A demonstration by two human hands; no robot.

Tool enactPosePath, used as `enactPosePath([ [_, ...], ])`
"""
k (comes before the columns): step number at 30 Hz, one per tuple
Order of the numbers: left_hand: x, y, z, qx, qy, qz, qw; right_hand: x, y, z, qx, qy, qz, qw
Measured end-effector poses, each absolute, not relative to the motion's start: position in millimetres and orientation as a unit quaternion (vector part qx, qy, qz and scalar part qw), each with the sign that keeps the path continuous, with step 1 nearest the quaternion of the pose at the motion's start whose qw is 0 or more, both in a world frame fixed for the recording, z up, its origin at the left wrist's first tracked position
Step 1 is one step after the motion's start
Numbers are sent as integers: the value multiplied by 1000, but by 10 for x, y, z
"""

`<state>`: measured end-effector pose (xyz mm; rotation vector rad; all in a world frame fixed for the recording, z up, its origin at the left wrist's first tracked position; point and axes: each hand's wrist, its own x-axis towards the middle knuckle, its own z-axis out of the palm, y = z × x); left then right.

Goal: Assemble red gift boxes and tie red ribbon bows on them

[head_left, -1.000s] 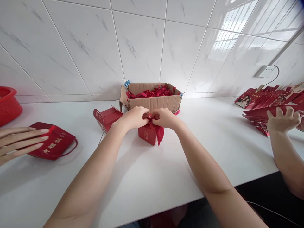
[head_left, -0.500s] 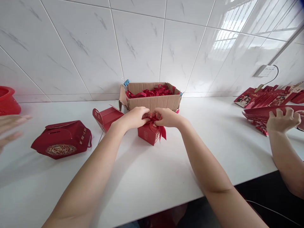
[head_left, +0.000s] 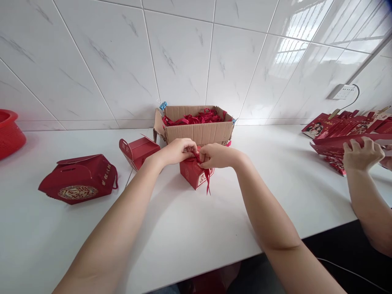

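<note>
A small red gift box stands on the white table in front of me. On its top is a red ribbon, one tail of which hangs down the right-hand side. My left hand pinches the ribbon from the left, its fingertips at the top of the box. From the right my right hand also pinches the ribbon, with fingers closed close to the left ones. The fingers partly cover the knot. Just left of my left forearm sits an open red box with a rounded flap.
Behind the gift box, a cardboard carton holds red ribbons. A larger red box with a cord handle stands left, near a red plastic basket. At right, another person's hand rests on a red sheet beside stacked red packaging.
The gift box has turned slightly and its printed side shows more. My right hand has shifted slightly, and the ribbon tail hangs narrower. Another person's hand at the far left has left view.
</note>
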<state>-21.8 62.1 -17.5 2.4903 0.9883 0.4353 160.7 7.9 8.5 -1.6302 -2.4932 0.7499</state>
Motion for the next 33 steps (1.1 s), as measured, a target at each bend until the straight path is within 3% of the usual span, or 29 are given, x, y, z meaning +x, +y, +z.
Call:
enactPosePath([
  [5, -209, 619, -171, 893, 337, 166, 247, 1722, 26, 159, -522, -810, 268, 13],
  [11, -230, 565, -103, 872, 369, 178, 268, 1918, 132, 78, -554, -784, 205, 191],
  [18, -256, 557, -76, 875, 369, 174, 261, 1865, 290, -85, -470, -824, 231, 218],
  [33, -264, 517, -8, 887, 382, 160, 205, 1932, 199, 27, -452, -836, 274, 145],
])
